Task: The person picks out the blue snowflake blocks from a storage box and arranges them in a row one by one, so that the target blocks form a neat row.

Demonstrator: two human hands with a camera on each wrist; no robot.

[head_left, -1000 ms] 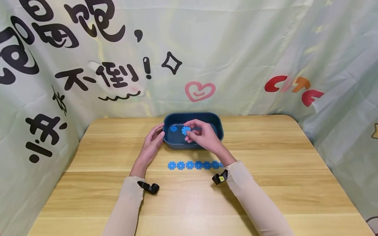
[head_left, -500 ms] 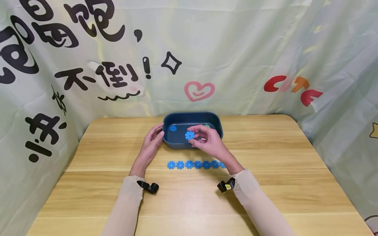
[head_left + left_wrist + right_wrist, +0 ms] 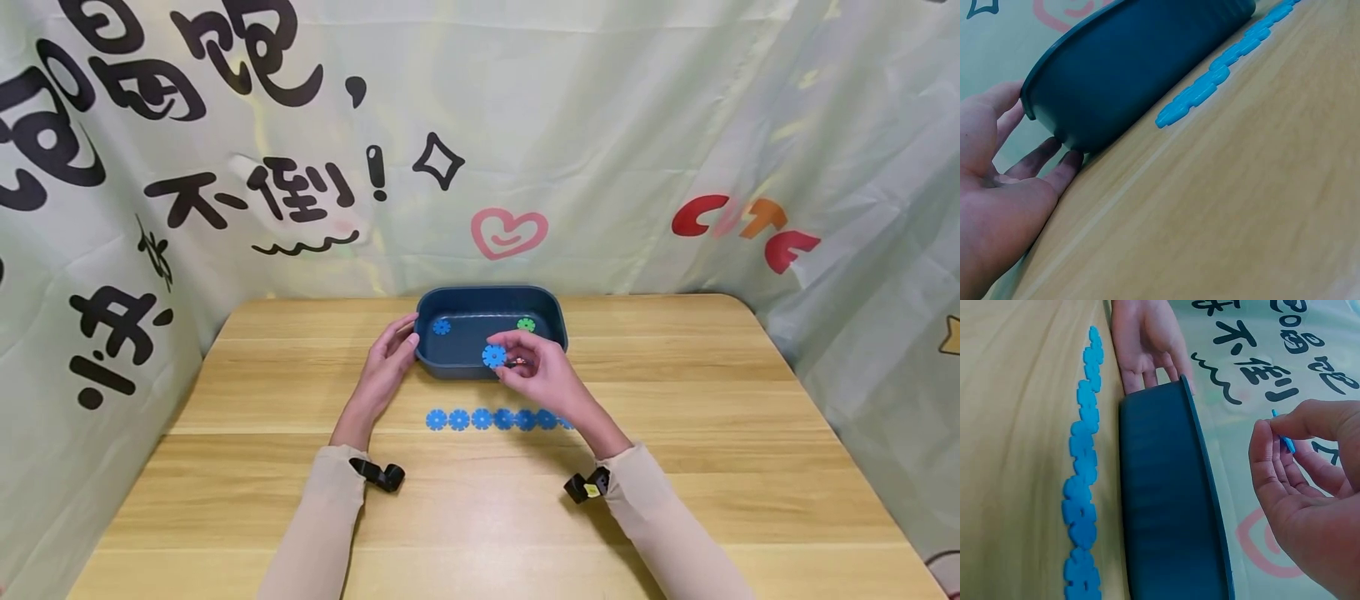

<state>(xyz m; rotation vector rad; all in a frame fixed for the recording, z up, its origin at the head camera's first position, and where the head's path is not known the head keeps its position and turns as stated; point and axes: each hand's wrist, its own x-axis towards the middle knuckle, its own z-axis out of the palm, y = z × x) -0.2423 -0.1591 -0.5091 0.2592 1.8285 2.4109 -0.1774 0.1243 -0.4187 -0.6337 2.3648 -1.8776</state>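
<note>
My right hand (image 3: 543,371) pinches a blue notched plastic disc (image 3: 494,356) between thumb and fingertips, over the near rim of a dark blue bin (image 3: 453,367). In the right wrist view, that disc (image 3: 1287,444) shows edge-on, raised above the bin's rim. My left hand (image 3: 388,358) rests its fingertips against the bin's left end, fingers spread along the outer wall in the left wrist view. In front of the bin, several blue notched discs (image 3: 482,419) lie on the table in one straight row, its right end partly hidden by my right wrist.
Inside the bin lie a blue disc (image 3: 441,327) at the left and a green disc (image 3: 527,325) at the right. The wooden table (image 3: 465,517) ends at the back against a pale printed curtain (image 3: 600,150).
My right hand has moved back toward me and slightly right with the blue disc, from inside the bin to its near rim. The green disc has come into sight. My left hand stays put.
</note>
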